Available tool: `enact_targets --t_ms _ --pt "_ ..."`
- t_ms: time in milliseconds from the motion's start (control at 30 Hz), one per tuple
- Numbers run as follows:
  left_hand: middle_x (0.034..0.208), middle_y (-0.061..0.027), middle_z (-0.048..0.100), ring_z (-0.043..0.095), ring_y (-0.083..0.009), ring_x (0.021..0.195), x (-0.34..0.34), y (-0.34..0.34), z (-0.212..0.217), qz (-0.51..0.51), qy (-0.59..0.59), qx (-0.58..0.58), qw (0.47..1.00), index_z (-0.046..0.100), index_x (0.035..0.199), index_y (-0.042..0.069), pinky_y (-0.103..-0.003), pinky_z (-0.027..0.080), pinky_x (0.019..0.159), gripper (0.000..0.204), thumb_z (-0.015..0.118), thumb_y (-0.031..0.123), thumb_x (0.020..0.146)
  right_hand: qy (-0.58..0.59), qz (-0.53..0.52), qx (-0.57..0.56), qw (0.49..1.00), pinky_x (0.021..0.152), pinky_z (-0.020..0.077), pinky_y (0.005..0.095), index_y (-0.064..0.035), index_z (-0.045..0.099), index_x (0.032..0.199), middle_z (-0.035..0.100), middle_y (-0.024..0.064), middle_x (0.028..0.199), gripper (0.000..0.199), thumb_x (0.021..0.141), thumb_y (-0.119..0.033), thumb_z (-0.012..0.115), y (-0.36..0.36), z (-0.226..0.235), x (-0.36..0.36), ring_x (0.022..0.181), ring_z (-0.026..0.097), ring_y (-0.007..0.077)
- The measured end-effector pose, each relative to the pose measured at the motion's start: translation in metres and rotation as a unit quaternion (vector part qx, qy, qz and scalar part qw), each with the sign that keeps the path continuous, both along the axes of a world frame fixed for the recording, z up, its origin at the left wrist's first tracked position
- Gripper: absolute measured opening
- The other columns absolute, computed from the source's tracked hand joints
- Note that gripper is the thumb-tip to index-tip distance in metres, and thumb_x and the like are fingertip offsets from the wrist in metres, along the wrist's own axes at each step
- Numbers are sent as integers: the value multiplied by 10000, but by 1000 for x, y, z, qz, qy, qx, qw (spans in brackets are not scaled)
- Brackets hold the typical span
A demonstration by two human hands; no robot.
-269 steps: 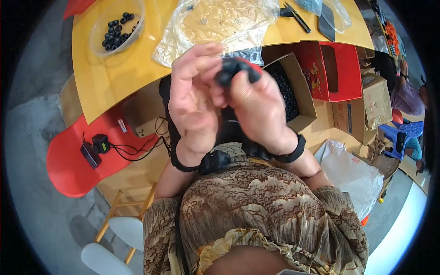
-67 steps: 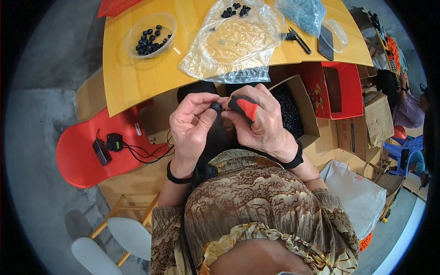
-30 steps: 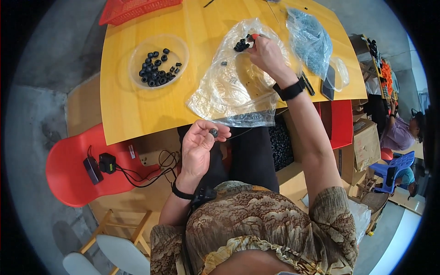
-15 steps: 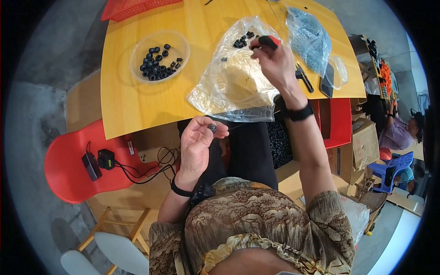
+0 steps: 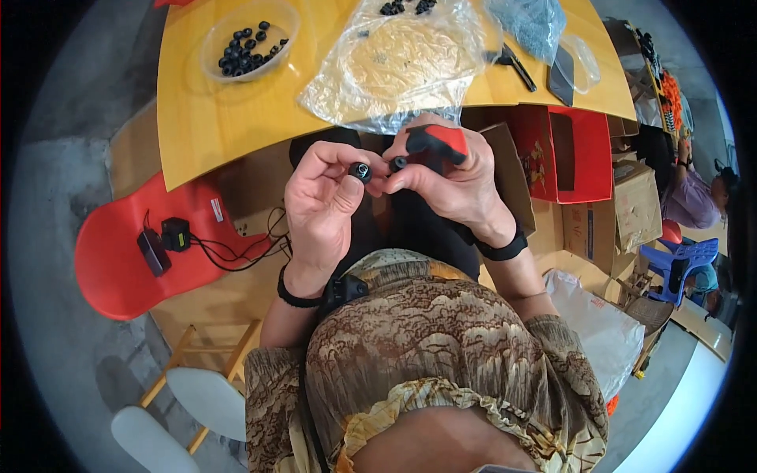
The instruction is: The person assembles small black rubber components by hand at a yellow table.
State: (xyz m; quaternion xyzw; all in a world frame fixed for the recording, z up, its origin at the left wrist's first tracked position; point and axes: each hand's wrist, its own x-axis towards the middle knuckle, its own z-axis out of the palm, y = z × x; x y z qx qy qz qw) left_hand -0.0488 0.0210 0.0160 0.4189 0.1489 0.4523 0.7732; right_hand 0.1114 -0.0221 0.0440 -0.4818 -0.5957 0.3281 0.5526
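Note:
My left hand (image 5: 319,209) is closed, pinching a small round black part (image 5: 360,172) with a hole in its face. Close against it, my right hand (image 5: 453,177) is closed around a smaller black ring-like part (image 5: 397,164) between thumb and fingers. A red and black piece (image 5: 441,143) lies across the back of the right fingers; I cannot tell whether it is worn or held. Both hands are over my lap, just in front of the table edge. On the table, a clear plastic bag (image 5: 386,79) lies flat with several tiny black parts (image 5: 406,8) on it.
A clear round tub (image 5: 272,67) holds black rings at the table's left. To the right are a black-handled tool (image 5: 518,69), a phone (image 5: 561,77) and a bag of bluish pieces (image 5: 527,27). A red chair (image 5: 118,268) stands left; a red box (image 5: 587,158) and cartons stand right.
My right hand has come back from the tiny black parts on the bag to beside my left hand, bringing a small black part. The view has tilted toward me.

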Motion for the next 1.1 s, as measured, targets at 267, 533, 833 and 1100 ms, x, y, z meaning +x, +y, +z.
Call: enact_targets --t_ms 267,533,833,1100 --pt "916 -93 577 572 -147 807 -2 -16 1 7 34 0 999 515 967 -30 -254 454 723 185 578 96 847 -205 -84 98 970 601 522 294 30 618 875 583 109 863 223 666 107 614 -16 4 -19 711 627 230" --pt "868 -115 604 595 -159 761 -6 -23 10 -10 14 0 1000 507 962 -30 -271 477 710 193 578 109 849 162 -52 -51 984 454 446 172 -23 577 984 594 24 802 228 770 46 615 -38 0 -21 687 597 73" --pt "848 -116 610 601 -143 754 -6 -35 21 13 39 52 998 510 949 -32 -255 498 708 167 577 82 847 247 13 -51 968 460 436 166 -21 588 886 620 34 744 188 729 45 667 -47 3 -20 642 596 70" --pt "840 -89 603 599 -128 762 -8 -43 25 19 41 58 997 520 950 -41 -251 506 718 163 588 51 834 253 16 -37 967 548 459 175 -7 585 850 591 27 764 176 715 69 668 -54 4 -23 681 581 68"
